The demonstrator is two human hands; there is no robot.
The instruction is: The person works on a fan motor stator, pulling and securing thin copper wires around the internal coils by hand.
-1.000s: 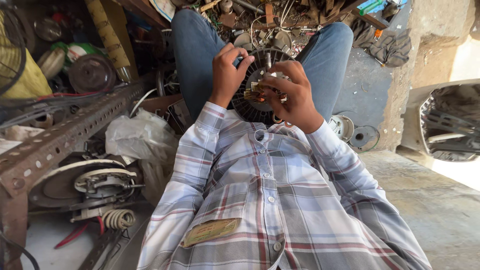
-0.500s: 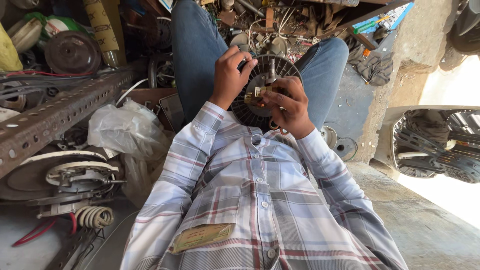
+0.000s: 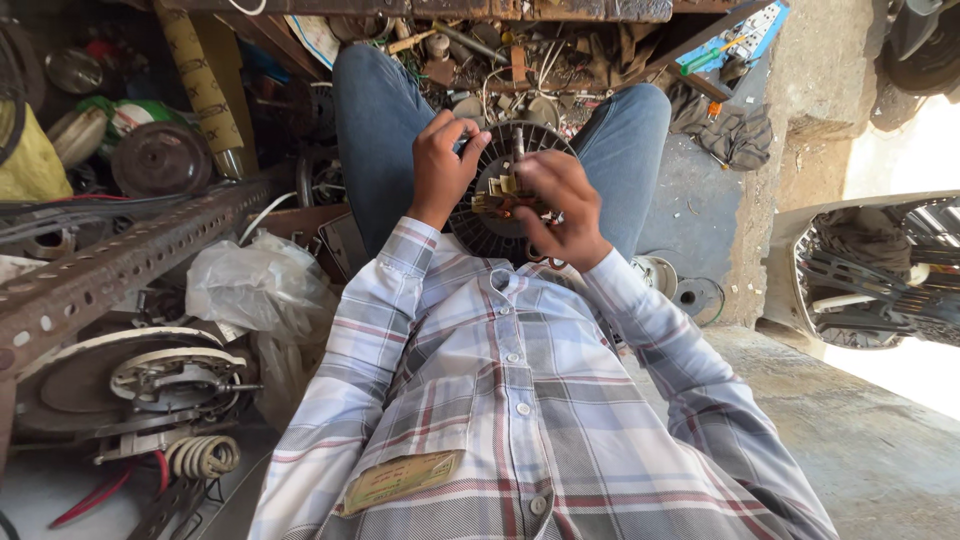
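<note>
A round dark motor stator (image 3: 490,225) with slotted edge rests between my knees. My left hand (image 3: 442,165) grips its upper left rim. My right hand (image 3: 560,205) lies over its middle, fingers pinching small yellowish strips (image 3: 497,192) stuck into the slots. A short metal shaft (image 3: 518,140) stands up from the far side of the stator. My plaid shirt sleeves and blue jeans frame the part.
A rusty perforated angle bar (image 3: 110,265) runs across the left. A crumpled plastic bag (image 3: 255,285), a fan motor plate (image 3: 150,375) and a wire coil (image 3: 203,456) lie at left. Scrap parts are piled ahead. A concrete step (image 3: 860,420) sits at right.
The view shifted slightly. My right hand moved up over the stator's middle, and my left thumb and fingers spread along the rim.
</note>
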